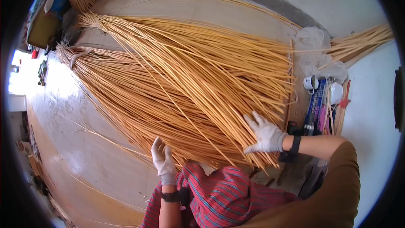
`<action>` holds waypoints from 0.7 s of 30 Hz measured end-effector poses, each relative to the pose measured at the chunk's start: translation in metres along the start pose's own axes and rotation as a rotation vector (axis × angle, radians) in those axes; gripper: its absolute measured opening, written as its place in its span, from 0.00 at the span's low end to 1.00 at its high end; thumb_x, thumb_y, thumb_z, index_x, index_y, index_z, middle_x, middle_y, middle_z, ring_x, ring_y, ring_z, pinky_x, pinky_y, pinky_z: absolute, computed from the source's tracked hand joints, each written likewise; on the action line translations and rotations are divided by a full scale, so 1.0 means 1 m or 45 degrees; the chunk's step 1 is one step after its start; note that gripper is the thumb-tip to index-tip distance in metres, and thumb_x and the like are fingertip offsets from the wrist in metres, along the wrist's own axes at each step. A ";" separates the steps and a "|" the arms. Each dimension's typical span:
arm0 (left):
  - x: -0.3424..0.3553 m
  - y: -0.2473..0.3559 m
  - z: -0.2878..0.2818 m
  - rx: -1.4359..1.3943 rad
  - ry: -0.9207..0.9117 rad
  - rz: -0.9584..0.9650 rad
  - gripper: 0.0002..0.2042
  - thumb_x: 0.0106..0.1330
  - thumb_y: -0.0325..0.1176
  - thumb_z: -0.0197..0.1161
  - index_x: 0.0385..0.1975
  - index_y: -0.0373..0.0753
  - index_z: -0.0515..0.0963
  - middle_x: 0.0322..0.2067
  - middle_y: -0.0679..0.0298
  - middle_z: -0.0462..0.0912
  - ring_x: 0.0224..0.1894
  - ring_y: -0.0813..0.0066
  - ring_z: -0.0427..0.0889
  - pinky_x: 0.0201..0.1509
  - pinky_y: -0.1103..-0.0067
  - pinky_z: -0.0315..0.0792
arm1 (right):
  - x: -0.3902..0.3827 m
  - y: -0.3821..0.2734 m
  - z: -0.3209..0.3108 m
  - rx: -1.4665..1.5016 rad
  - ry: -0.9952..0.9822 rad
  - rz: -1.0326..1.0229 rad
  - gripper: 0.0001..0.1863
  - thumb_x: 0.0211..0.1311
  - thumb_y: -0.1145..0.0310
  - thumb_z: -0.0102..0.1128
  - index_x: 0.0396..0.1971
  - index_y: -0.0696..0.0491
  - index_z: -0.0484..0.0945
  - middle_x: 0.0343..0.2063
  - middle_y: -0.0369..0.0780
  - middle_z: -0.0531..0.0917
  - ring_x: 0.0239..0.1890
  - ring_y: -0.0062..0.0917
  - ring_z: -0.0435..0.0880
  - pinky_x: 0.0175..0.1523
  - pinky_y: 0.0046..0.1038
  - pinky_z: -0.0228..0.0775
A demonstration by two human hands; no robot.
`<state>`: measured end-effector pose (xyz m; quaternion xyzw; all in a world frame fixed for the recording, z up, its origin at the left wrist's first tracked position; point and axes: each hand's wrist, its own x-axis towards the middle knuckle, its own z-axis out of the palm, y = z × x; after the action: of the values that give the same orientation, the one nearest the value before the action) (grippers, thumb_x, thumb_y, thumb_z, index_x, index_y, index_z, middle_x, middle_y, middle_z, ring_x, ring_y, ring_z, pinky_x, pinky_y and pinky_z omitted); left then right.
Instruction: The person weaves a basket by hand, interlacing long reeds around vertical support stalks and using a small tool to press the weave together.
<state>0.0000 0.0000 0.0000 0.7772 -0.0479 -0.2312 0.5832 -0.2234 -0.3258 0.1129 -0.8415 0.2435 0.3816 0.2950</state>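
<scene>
Long tan rattan canes spread over the floor in two big bundles. The nearer bundle (139, 88) is darker and tied near its far left end; the farther bundle (202, 46) is lighter and fans out to the right. My right hand (266, 135), in a white glove, lies with fingers spread on the right ends of the canes. My left hand (163, 160), gloved too, is raised palm up beside the near edge of the darker bundle, its fingers apart and nothing in it. A striped red cloth (223, 190) covers my lap.
At the right stand a white mug (311, 83), a clear plastic bag (314, 44) and a blue patterned strip (316, 101) among tools. Another cane bundle (363, 42) leans at the far right wall. Loose canes (109, 143) lie on the floor at left.
</scene>
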 end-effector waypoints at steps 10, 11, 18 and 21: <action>-0.115 0.099 -0.125 0.207 0.277 0.340 0.18 0.75 0.26 0.56 0.64 0.35 0.69 0.60 0.59 0.74 0.54 0.71 0.78 0.57 0.76 0.75 | 0.013 -0.001 0.088 -0.263 0.268 0.214 0.58 0.63 0.34 0.56 0.78 0.44 0.31 0.76 0.59 0.39 0.76 0.59 0.46 0.68 0.52 0.63; -0.137 0.114 -0.140 0.280 0.396 0.457 0.18 0.76 0.27 0.55 0.63 0.35 0.69 0.60 0.58 0.74 0.52 0.71 0.79 0.55 0.76 0.76 | 0.013 -0.004 0.086 -0.249 0.267 0.242 0.58 0.63 0.34 0.56 0.79 0.43 0.30 0.77 0.57 0.39 0.77 0.58 0.46 0.68 0.53 0.64; -0.318 0.166 -0.202 0.545 0.563 0.451 0.14 0.74 0.26 0.56 0.57 0.34 0.74 0.50 0.61 0.80 0.48 0.74 0.79 0.55 0.75 0.75 | 0.001 -0.001 0.090 -0.093 0.433 0.273 0.62 0.53 0.31 0.63 0.79 0.36 0.34 0.78 0.50 0.40 0.78 0.52 0.45 0.74 0.51 0.54; -0.389 0.144 -0.206 1.377 0.463 0.151 0.23 0.62 0.39 0.71 0.57 0.41 0.78 0.50 0.57 0.83 0.57 0.59 0.79 0.68 0.62 0.66 | -0.024 -0.018 0.072 -0.120 0.395 0.349 0.61 0.52 0.30 0.63 0.79 0.36 0.37 0.78 0.49 0.41 0.78 0.48 0.47 0.74 0.48 0.55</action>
<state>-0.2318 0.2709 0.2957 0.9883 -0.1019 -0.0034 0.1134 -0.2623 -0.2592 0.0985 -0.8619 0.3802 0.2950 0.1598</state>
